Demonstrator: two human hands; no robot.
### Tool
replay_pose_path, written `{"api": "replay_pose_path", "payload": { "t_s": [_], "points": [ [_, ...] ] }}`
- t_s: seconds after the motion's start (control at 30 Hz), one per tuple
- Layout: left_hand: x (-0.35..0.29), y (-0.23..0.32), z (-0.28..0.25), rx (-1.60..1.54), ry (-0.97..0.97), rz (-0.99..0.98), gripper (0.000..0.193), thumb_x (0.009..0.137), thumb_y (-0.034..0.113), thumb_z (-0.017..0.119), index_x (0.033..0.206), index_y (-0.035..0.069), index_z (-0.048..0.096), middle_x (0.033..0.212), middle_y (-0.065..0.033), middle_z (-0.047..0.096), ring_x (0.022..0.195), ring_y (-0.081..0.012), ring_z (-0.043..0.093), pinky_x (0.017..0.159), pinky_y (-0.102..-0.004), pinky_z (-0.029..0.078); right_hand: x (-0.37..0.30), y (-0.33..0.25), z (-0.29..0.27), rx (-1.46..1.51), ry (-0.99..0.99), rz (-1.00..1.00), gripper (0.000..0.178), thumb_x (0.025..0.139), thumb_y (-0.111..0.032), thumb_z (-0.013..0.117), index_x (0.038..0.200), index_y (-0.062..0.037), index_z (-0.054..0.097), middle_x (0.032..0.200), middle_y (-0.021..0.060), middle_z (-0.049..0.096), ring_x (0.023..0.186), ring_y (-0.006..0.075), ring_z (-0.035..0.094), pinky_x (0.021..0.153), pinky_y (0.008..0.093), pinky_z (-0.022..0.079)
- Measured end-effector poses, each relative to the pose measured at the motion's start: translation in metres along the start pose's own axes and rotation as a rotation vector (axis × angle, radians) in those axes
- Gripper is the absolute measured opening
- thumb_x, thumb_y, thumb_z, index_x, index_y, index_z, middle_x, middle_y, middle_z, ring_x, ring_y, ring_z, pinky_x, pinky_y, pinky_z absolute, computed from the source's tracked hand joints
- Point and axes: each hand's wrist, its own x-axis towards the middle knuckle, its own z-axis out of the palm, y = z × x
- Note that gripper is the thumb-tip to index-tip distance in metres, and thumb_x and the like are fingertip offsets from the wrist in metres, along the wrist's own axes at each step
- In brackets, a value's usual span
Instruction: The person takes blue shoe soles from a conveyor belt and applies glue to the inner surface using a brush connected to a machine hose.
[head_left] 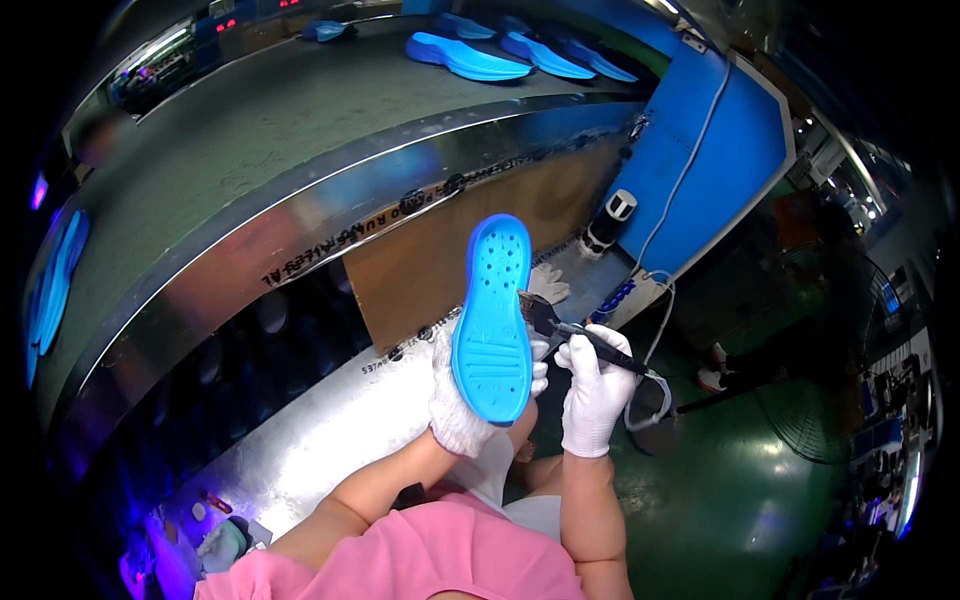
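My left hand (455, 385), in a white glove, grips a bright blue shoe sole (490, 325) from behind, with fingertips showing at its right edge. The sole stands nearly upright, its face with small holes and ridges turned toward me. In my gloved right hand (592, 385) is a brush (600, 347) with a black handle, held between thumb and fingers. Its dark, flat head (538, 314) is at the sole's right edge; whether it touches is hard to tell. A pale cord loops near the handle's end.
Beyond a metal edge runs a green belt (250, 130) carrying several blue soles (468, 58). A dark tumbler (603, 228) and a loose white glove (548, 284) lie near a blue panel (690, 170). Brown cardboard (400, 290) lines the front. Someone's legs and a fan are at right.
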Motion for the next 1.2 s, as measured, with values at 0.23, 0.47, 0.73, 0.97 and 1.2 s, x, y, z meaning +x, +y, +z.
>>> {"api": "replay_pose_path", "payload": {
  "t_s": [0.23,0.47,0.73,0.97,1.2],
  "points": [
    [-0.007,-0.017,0.008,-0.031,0.056,-0.102,0.099,0.088,0.078,0.033,0.147,-0.001,0.033,0.134,-0.0317,0.050,0.110,-0.0430,0.060,0.098,-0.0546,0.048,0.003,-0.007,-0.005,0.041,0.057,0.043,0.018,0.089,-0.002,0.064,0.106,0.0009,0.056,0.077,0.0031,0.059,0.063,0.0092,0.057,0.063,0.0255,0.051],
    [-0.008,-0.020,0.014,-0.030,0.030,-0.117,0.099,0.088,0.077,0.035,0.149,0.000,0.028,0.136,-0.0327,0.047,0.114,-0.0430,0.058,0.101,-0.0543,0.047,0.000,-0.015,-0.002,0.049,0.089,0.048,0.017,0.091,-0.004,0.062,0.106,0.0003,0.055,0.079,0.0039,0.059,0.065,0.0105,0.058,0.065,0.0271,0.051],
    [-0.009,-0.022,0.019,-0.055,0.069,-0.129,0.098,0.089,0.076,0.036,0.150,0.000,0.026,0.137,-0.0335,0.046,0.115,-0.0424,0.058,0.100,-0.0544,0.047,-0.001,-0.020,-0.001,0.023,0.108,0.036,0.015,0.091,-0.005,0.061,0.104,0.0000,0.056,0.080,0.0031,0.057,0.065,0.0102,0.057,0.065,0.0262,0.050],
    [-0.009,-0.022,0.018,-0.030,0.055,-0.142,0.101,0.088,0.077,0.036,0.149,-0.003,0.026,0.138,-0.0343,0.044,0.116,-0.0441,0.057,0.100,-0.0547,0.047,-0.007,-0.027,0.001,0.016,0.074,0.017,0.015,0.090,-0.004,0.060,0.104,-0.0005,0.054,0.081,0.0040,0.057,0.064,0.0101,0.053,0.065,0.0257,0.049],
    [-0.010,-0.021,0.018,-0.110,0.002,-0.155,0.101,0.088,0.077,0.037,0.148,-0.003,0.027,0.139,-0.0350,0.042,0.118,-0.0462,0.054,0.101,-0.0558,0.047,-0.002,-0.026,-0.007,-0.077,0.042,-0.105,0.017,0.090,-0.003,0.058,0.105,0.0002,0.053,0.084,0.0064,0.058,0.067,0.0113,0.055,0.065,0.0248,0.049]
  ]
}}
